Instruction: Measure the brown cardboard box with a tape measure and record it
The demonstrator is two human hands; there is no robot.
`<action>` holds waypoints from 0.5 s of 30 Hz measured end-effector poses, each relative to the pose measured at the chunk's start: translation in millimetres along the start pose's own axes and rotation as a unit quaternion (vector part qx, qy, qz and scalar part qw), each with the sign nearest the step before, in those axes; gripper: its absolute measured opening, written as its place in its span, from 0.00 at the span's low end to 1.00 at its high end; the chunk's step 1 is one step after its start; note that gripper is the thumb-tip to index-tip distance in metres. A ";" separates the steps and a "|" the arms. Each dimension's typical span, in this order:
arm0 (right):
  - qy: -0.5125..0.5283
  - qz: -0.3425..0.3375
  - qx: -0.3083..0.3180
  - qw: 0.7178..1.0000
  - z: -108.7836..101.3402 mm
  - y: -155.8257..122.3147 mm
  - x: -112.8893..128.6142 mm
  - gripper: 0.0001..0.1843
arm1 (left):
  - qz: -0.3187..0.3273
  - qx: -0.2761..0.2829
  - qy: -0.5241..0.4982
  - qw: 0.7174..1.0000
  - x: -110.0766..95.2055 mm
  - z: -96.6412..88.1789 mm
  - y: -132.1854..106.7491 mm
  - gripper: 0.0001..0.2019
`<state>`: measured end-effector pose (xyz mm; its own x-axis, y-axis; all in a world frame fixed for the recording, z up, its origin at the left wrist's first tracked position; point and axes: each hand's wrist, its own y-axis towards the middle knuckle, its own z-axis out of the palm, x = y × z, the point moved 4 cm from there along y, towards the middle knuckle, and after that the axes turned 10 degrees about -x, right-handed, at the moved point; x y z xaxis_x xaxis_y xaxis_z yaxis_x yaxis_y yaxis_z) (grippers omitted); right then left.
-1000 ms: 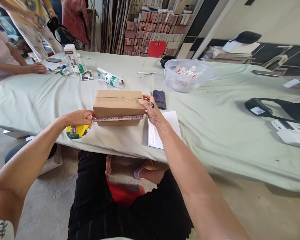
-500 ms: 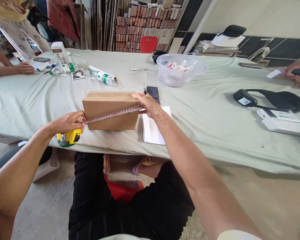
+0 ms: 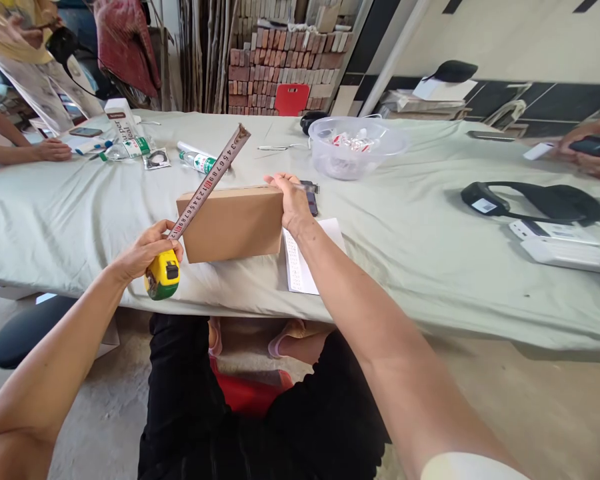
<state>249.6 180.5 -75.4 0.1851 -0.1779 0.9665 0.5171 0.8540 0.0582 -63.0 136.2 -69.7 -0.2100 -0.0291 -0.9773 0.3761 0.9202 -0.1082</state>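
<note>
In the head view my left hand (image 3: 147,253) is closed on a yellow and green tape measure (image 3: 163,275). Its blade (image 3: 207,185) sticks out up and to the right, its free end in the air above the box. A closed brown cardboard box (image 3: 233,227) rests on the cloth between my hands. Around the box's right end my right hand (image 3: 293,203) is closed, thumb near the top edge. A thin blurred stick-like thing, perhaps a pen, juts from that hand over a dark phone (image 3: 310,200). Partly under my right forearm lies a white sheet with writing (image 3: 305,260).
A clear plastic basin (image 3: 353,157) with small wrapped items stands behind the box. Bottles (image 3: 195,159) and a white carton (image 3: 121,120) lie back left. To the right are a black headset-like band (image 3: 540,200) and a white device (image 3: 563,245). Other people's hands show at both sides.
The blade's free end has come away from my right hand and swung up. My left hand moved right with the tape measure. The box has turned slightly and shifted right.
</note>
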 end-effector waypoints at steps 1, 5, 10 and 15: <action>0.032 0.001 0.004 0.999 1.1 -0.9 -1.5 0.13 | 0.001 -0.007 -0.006 1.000 1.4 1.2 0.2 0.16; 0.063 0.036 -0.001 0.997 0.9 -2.9 -3.6 0.15 | -0.003 -0.039 -0.034 0.999 5.6 4.4 -3.2 0.16; 0.036 0.044 0.003 0.998 -0.4 -2.7 -2.2 0.16 | -0.010 -0.058 -0.059 0.997 8.3 5.4 -9.0 0.18; 0.038 0.047 0.009 0.998 -0.7 -8.4 0.8 0.16 | -0.009 -0.042 -0.057 0.997 8.2 6.1 -15.8 0.17</action>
<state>246.0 172.8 -75.3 0.2952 -0.1331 0.9461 0.4792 0.8773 -0.0261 -65.2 119.0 -77.0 -0.1097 -0.0856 -0.9903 0.2957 0.9484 -0.1148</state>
